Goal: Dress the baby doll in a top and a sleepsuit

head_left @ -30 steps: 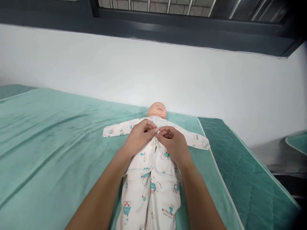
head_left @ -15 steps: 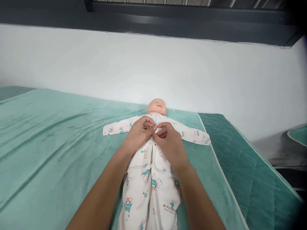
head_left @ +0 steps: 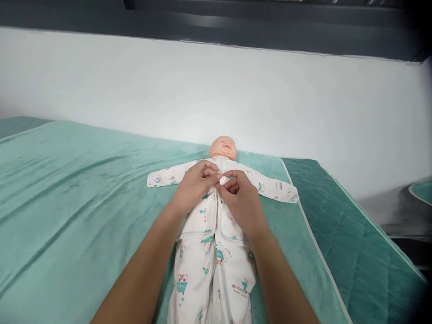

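Observation:
A baby doll (head_left: 223, 147) lies on its back, dressed in a white printed shirt (head_left: 275, 191) with its sleeves spread wide. Matching white trousers (head_left: 195, 265) cover the legs. Over the doll's chest, my left hand (head_left: 200, 181) pinches the shirt's front edge from the left side. My right hand (head_left: 239, 194) grips the opposite front edge, fingers pressed together. Between the fingertips a small round snap (head_left: 223, 179) shows on the fabric. Below the hands the shirt's two front edges run side by side, with another small snap visible.
A light green sheet (head_left: 84, 202) lies under the doll. To the right is a darker quilted green mat (head_left: 337, 216). A white wall (head_left: 168, 90) stands behind, with a dark metal beam (head_left: 216, 27) above.
The view has shifted slightly. The fingertips have parted a little, and the round snap between them now shows more clearly. Both hands stay on the shirt front.

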### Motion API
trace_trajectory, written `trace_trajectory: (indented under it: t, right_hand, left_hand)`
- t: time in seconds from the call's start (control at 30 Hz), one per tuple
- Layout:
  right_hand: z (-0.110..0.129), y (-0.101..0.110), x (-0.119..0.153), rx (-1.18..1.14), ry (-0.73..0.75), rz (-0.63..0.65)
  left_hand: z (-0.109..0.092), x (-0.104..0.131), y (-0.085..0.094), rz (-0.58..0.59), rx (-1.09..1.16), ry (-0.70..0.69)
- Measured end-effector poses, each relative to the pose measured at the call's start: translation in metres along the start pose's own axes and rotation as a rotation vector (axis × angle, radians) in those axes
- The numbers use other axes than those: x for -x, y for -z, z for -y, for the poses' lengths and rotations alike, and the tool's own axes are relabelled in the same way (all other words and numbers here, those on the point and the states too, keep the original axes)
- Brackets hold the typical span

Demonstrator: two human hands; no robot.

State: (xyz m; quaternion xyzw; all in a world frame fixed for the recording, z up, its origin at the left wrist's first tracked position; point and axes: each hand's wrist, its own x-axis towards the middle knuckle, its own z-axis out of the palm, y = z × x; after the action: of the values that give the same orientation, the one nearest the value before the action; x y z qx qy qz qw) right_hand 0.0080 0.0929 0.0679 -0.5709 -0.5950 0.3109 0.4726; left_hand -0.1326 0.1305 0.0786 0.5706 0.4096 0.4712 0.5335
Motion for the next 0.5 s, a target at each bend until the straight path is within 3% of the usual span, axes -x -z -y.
trace_trajectory:
  t: [0.1,0.2,0.37,0.5]
  right_hand:
    - [-0.004,0.005,0.001,-0.11,0.007,0.017]
    - [-0.002,0.009,0.006,-0.122,0.031,0.009]
    - [0.008,0.009,0.022,0.187,0.079,-0.07]
    - [0.012,0.008,0.029,0.455,0.048,0.015]
  left_hand:
    - [0.0,0.0,-0.001,-0.044,-0.092,-0.015]
    - [-0.004,0.002,0.002,-0.011,-0.094,-0.011]
    - [-0.008,0.005,0.009,0.034,-0.206,-0.015]
    - [-0.004,0.005,0.007,0.027,-0.266,-0.08]
